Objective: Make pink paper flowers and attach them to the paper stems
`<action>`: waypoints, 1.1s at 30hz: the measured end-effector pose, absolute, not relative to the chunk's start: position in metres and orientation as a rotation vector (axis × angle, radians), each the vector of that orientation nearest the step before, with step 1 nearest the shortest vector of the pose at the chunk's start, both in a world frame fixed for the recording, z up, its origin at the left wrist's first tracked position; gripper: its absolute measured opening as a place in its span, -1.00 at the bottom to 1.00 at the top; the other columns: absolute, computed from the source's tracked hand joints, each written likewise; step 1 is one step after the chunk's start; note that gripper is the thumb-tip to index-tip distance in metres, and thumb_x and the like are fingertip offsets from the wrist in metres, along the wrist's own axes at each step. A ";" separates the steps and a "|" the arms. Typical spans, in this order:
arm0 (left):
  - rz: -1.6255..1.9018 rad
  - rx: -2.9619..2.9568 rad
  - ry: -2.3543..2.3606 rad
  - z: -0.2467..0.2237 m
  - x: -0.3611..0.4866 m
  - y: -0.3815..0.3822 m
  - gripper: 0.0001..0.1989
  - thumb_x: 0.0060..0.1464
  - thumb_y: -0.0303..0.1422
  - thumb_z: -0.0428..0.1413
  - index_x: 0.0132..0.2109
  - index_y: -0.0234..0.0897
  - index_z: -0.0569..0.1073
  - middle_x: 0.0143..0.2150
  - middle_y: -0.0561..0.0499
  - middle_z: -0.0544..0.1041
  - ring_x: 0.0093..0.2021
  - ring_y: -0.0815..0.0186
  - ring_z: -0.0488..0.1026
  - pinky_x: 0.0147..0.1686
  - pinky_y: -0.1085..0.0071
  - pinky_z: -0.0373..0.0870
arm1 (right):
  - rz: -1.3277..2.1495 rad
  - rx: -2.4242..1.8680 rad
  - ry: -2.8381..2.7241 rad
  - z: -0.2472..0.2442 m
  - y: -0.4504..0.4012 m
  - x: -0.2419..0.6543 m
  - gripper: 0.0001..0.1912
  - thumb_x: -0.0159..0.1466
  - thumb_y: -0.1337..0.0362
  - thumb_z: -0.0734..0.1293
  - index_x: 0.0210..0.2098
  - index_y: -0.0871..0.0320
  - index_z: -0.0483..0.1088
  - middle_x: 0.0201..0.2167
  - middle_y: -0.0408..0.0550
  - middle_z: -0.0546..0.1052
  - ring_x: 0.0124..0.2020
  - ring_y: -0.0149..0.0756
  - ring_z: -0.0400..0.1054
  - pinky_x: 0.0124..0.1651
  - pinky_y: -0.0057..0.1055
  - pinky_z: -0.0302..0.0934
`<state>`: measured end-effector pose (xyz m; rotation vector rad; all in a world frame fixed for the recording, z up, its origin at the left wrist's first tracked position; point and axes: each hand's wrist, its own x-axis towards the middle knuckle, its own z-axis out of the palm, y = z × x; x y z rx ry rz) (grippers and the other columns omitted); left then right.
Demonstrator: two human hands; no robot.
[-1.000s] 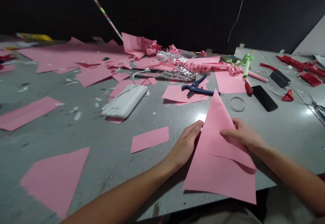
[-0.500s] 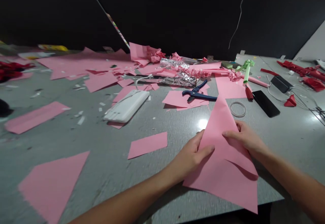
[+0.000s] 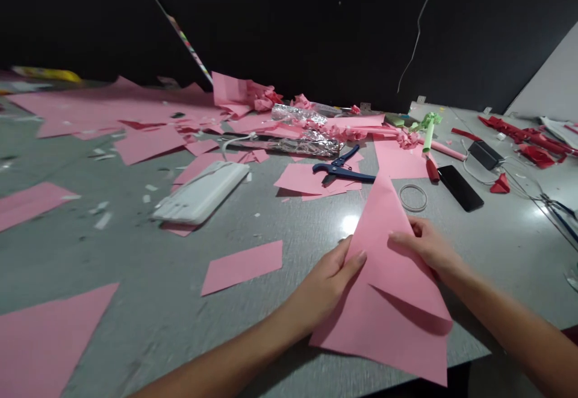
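Observation:
Between my two hands is a sheet of pink paper (image 3: 383,314), folded over into a cone shape with its narrow tip pointing away from me. My left hand (image 3: 332,274) grips its left edge, thumb on top and fingers underneath. On the right edge, my right hand (image 3: 424,241) pinches the folded layer, with its thumb lying on the paper. The loose flap curls up near the bottom right corner. Just beyond the tip lie dark blue cutters (image 3: 343,169) on small pink pieces. A pale ring (image 3: 413,198) rests right of the tip.
A white power bank (image 3: 203,193) lies to the left, near a pink paper strip (image 3: 244,267). Further right are a black phone (image 3: 460,188) and a black box with cables (image 3: 485,154). Pink paper and crumpled foil (image 3: 311,145) cover the back. The table's front edge is close.
The view has turned slightly right, so everything sits further left. Both hands keep hold of the pink paper, and its folded flap has shifted a little, its edge reaching further left.

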<state>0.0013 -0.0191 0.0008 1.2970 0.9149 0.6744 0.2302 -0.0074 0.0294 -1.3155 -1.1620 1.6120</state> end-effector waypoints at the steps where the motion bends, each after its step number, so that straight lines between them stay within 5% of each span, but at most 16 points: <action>1: 0.659 1.349 0.922 0.002 0.001 -0.020 -0.47 0.42 0.03 0.04 0.29 -0.22 0.47 0.27 -0.21 0.58 0.19 -0.08 0.54 0.15 0.06 0.47 | 1.628 -1.283 -1.131 0.030 -0.007 0.231 -0.53 0.15 -0.09 0.62 -0.19 0.16 0.59 -0.24 0.07 0.62 -0.28 -0.14 0.47 -0.22 -0.25 0.32; 10: 0.318 1.724 0.943 0.012 0.004 -0.039 -0.55 0.45 -0.02 -0.11 0.07 -0.19 0.52 -0.18 -0.07 0.66 -0.18 0.08 0.57 -0.08 0.19 0.47 | 1.587 -1.204 -0.882 0.023 0.006 0.242 -0.59 0.14 -0.01 0.66 -0.36 0.21 0.60 -0.40 0.10 0.61 -0.40 -0.19 0.45 -0.27 -0.27 0.32; 26: 0.321 1.692 0.956 0.025 -0.005 -0.041 -0.60 0.44 -0.04 -0.11 -0.07 -0.16 0.51 -0.29 -0.02 0.61 -0.25 0.14 0.52 -0.12 0.26 0.44 | 1.466 -1.294 -0.898 0.023 0.011 0.251 -0.60 0.20 -0.10 0.59 -0.34 0.15 0.68 -0.31 0.10 0.72 -0.34 -0.22 0.45 -0.33 -0.37 0.18; 33: 0.266 1.679 0.999 0.025 -0.011 -0.044 -0.58 0.42 -0.03 -0.08 0.03 -0.16 0.56 -0.17 -0.05 0.66 -0.15 0.09 0.55 -0.04 0.24 0.46 | 1.457 -1.321 -0.875 0.022 0.014 0.244 -0.60 0.14 -0.06 0.56 -0.33 0.19 0.70 -0.22 0.20 0.74 -0.27 -0.13 0.52 -0.30 -0.35 0.22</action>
